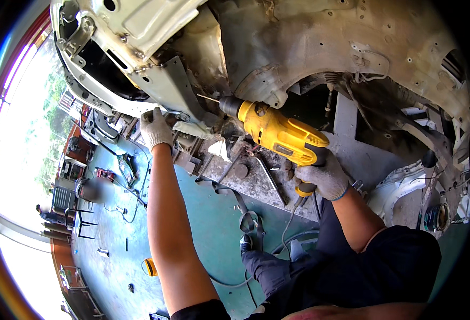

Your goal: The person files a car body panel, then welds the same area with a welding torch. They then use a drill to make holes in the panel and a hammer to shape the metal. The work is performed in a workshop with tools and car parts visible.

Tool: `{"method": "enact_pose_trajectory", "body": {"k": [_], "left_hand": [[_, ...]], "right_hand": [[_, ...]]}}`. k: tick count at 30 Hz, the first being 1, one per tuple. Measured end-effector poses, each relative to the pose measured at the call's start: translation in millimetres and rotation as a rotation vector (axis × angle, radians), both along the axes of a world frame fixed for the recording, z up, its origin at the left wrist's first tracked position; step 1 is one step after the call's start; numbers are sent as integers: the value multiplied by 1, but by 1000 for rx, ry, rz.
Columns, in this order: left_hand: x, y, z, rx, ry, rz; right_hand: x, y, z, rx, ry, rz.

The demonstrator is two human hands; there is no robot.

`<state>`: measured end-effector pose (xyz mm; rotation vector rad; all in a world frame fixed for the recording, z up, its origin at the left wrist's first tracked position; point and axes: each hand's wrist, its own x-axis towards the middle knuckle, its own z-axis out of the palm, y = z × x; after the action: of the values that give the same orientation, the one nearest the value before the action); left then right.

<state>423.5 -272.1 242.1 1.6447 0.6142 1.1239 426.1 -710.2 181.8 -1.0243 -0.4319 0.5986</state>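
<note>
My right hand (325, 175), in a pale knitted glove, grips the rear handle of a yellow and black power drill (283, 132). The drill's thin bit (208, 98) points left, close in front of a grey bracket plate (176, 85) on the car body; I cannot tell whether its tip touches anything. Up at the lower edge of the pale car body panel (133, 104), my gloved left hand (156, 129) is closed with its fingers bent against that edge. The fingers' far side is hidden. A cable (285, 234) hangs down from the drill.
Under the car body runs a dirty metal bench (235, 181) with a metal rod (269, 180) and scraps on it. A strap (251, 218) dangles to the green floor. Hoses (293, 240) lie by my foot (246, 244). Left stand stools (80, 221) and equipment; a tape measure (149, 267) lies nearby.
</note>
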Motion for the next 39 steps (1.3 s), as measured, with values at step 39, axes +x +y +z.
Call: {"method": "enact_pose_trajectory", "body": {"k": [39], "left_hand": [[0, -13, 1, -60, -46, 49]], "right_hand": [[11, 20, -31, -45, -92, 45]]}}
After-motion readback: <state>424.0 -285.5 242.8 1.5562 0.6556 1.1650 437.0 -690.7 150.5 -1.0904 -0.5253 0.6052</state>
